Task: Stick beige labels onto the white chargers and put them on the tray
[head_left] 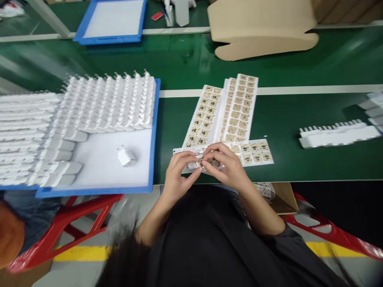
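My left hand [178, 175] is closed, its fingers and thumb around a small white piece that looks like a charger plug [194, 164], mostly hidden by the fingers. My right hand [226, 164] is closed too, fingertips pinched against that same piece; whatever is between them is too small to make out. Beneath both hands a sheet of beige stickers [254, 152] lies crosswise near the table's front edge. Just beyond it, more sticker sheets [203, 113] lie fanned out, with another stack [241, 103] to their right.
Left of my hands, a blue-rimmed tray [154, 131] holds rows of white chargers and one loose charger [127, 156]. A row of white chargers [338, 134] lies at right. Across the table are another blue tray [112, 39] and a cardboard piece [263, 24]. Red stools [80, 223] flank me.
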Motion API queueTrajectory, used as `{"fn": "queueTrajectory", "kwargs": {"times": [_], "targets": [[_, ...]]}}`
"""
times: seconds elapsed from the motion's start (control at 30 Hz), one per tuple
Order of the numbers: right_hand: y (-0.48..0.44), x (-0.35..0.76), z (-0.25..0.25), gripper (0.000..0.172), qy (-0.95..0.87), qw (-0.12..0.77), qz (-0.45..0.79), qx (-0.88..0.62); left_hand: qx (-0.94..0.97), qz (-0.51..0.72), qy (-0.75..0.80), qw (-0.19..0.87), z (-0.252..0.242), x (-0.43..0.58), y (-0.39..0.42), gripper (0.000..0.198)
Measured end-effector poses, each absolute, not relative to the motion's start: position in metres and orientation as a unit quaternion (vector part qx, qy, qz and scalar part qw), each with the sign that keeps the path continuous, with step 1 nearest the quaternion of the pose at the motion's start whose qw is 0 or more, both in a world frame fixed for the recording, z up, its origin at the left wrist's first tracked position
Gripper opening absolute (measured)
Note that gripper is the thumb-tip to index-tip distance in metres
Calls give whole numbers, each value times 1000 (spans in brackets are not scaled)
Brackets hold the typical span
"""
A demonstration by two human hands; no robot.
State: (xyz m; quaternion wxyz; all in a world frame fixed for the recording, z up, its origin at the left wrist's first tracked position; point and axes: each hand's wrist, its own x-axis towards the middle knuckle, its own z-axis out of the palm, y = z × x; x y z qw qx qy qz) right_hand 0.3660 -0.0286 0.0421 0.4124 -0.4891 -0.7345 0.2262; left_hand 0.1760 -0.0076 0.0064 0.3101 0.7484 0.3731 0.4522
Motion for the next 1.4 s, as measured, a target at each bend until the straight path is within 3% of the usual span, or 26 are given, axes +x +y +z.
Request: {"fn": "queueTrajectory", "kwargs": {"times": [0.13, 0.3, 0.47, 0.83, 1.23, 1.4], "targets": [[-32, 393, 38, 8, -687, 436, 288, -506, 744, 434, 389, 327, -1, 175, -5, 19], [-35, 510, 15, 14, -552, 455, 71, -695, 723, 422, 411, 362, -8, 173, -2, 18], [-31, 600, -3, 17, -555, 322, 21, -767, 709, 414, 430, 376, -7, 178, -2, 17], [-23, 602, 11, 28, -722, 100, -83, -679, 701, 417, 437, 378, -14, 176, -1, 19], [-16, 599, 29, 26, -762, 1, -61, -644, 702, 405, 440, 386, -12, 177, -3, 18], [-2, 594, 39, 25, -770, -79, -60, -631, 703, 401, 443, 386, -11, 178, -5, 18]]}}
